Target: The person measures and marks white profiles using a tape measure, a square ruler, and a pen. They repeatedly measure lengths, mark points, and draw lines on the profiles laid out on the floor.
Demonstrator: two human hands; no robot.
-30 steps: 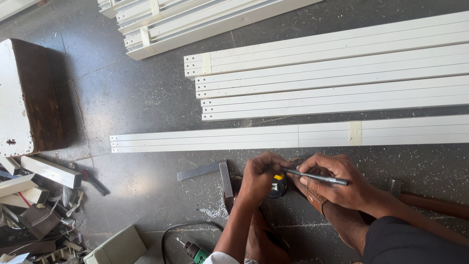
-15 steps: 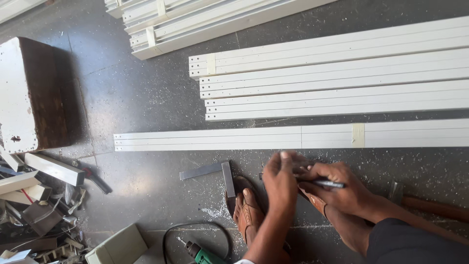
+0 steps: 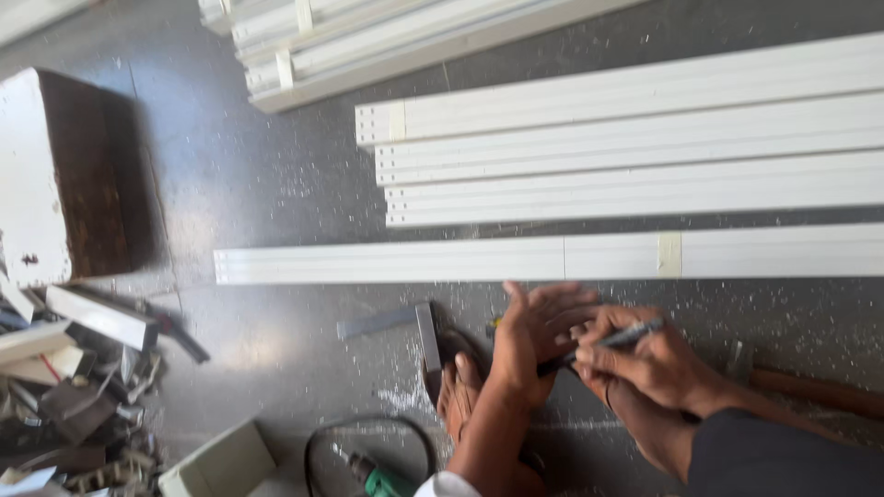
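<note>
Both hands grip a slim pen beside smooth white strips.

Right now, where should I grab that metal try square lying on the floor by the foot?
Take the try square by its thicker stock, the arm running toward the sandalled foot. Come from above and from its left side, where the floor is bare; the left hand crowds the right side. The thin blade lies flat, probably hard to pinch.

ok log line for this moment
left hand flat on floor | right hand holds pen | white strip just beyond | try square beside
</note>
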